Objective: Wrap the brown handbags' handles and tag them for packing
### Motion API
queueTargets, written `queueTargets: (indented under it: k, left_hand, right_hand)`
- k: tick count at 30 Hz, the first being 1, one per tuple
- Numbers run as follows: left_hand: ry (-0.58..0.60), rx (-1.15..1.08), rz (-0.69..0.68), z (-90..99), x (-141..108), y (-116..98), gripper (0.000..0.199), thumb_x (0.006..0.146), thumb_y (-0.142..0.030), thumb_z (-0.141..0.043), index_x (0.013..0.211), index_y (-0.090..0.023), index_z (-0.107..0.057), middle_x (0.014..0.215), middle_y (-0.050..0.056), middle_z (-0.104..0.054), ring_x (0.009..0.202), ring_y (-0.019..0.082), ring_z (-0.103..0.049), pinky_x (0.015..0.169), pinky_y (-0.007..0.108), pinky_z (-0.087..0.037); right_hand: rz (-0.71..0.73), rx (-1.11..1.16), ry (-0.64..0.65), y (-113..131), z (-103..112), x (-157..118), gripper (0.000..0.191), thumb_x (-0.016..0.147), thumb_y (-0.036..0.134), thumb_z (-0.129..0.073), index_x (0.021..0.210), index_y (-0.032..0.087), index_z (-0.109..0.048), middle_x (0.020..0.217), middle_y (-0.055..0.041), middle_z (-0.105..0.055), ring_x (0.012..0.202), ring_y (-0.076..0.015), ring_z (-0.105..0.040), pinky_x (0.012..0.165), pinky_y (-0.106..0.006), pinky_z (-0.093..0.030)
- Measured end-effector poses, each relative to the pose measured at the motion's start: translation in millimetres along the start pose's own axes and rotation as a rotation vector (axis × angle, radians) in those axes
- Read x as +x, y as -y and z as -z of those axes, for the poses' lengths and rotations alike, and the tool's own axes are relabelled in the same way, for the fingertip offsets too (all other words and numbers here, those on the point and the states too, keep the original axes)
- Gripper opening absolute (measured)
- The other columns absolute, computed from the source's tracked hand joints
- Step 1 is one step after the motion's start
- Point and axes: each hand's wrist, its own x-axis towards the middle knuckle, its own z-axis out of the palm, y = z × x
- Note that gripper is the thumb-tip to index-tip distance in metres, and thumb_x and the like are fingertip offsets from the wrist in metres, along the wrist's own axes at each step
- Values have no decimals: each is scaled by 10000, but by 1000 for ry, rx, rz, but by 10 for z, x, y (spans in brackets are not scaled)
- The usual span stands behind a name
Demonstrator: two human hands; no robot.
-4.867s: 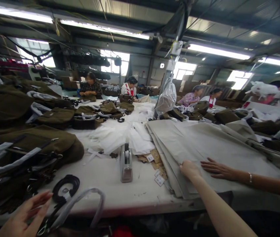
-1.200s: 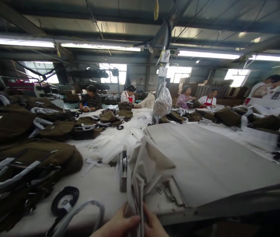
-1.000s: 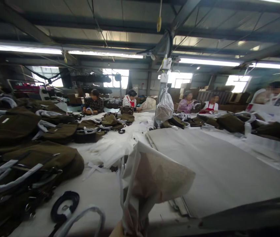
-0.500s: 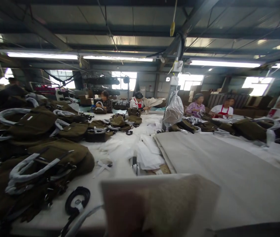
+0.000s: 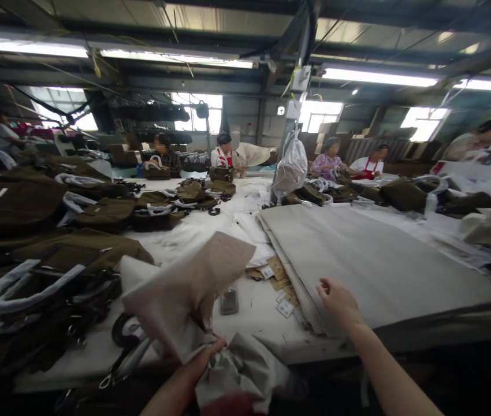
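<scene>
My left hand (image 5: 211, 349) is closed round a gathered part of a grey-beige cloth (image 5: 185, 289). One stiff, folded end of the cloth rises up and to the right above the table, while its crumpled part hangs near the table's front edge. Over the left front edge of a flat stack of large grey-beige cloth sheets (image 5: 358, 248) is my right hand (image 5: 338, 297). Its fingers are curled in, and nothing shows in them. Between the hands, a small dark flat packet (image 5: 229, 301) lies on the white table (image 5: 258, 329).
Olive-green handbags (image 5: 81, 248) with wrapped handles are heaped on the left. A black coiled strap (image 5: 124, 330) lies beside them. Brown and white tags (image 5: 284, 303) lie by the stack. A post with a hanging plastic bag (image 5: 291, 164) rises behind. Several co-workers sit across the table.
The view has tilted down and turned right. The cloth, blurred at the lower middle before, is now to the left and turned. Both my hands have come into view.
</scene>
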Motion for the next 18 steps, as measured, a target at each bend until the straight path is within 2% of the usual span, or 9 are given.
queueTargets:
  k: [2,5,9,13,18]
  left_hand:
    - [18,-52,81,-7,-3,23,517,502,-566,-854,755,-145,-694,761,82,-724,880,279,-705,873,348,-532]
    - [-7,-130,97,-52,-42,11,485,553,-576,-827,734,-146,-693,732,97,-727,863,289,-716,861,371,-546]
    - [-53,-109,83,-100,-82,-37,490,525,-542,-856,766,-140,-714,718,93,-733,847,294,-721,861,375,-554]
    - [-52,-147,103,-102,-94,-31,517,539,-555,-847,808,-133,-715,717,94,-731,825,287,-726,862,374,-556]
    - [-80,-54,70,-63,-109,-36,540,559,-571,-831,854,-131,-728,842,131,-747,936,300,-712,891,367,-551]
  right_hand:
    - [-39,-123,35,-171,-9,172,423,851,292,-545,1170,34,-647,1158,-245,-653,1066,-335,-635,922,-412,-471]
    - [-38,-259,105,-248,-65,280,437,809,369,-610,1068,28,-697,1106,-264,-660,1046,-362,-641,893,-416,-476]
    - [-37,-356,170,-184,-126,373,435,802,418,-604,976,40,-731,1066,-257,-688,998,-350,-668,843,-391,-493]
    - [-45,-391,208,-123,-155,474,365,799,349,-593,959,59,-747,1063,-248,-704,992,-331,-683,800,-362,-503]
    - [-30,-398,241,-92,-156,551,370,796,352,-609,964,53,-748,1072,-255,-703,1009,-334,-682,807,-356,-502]
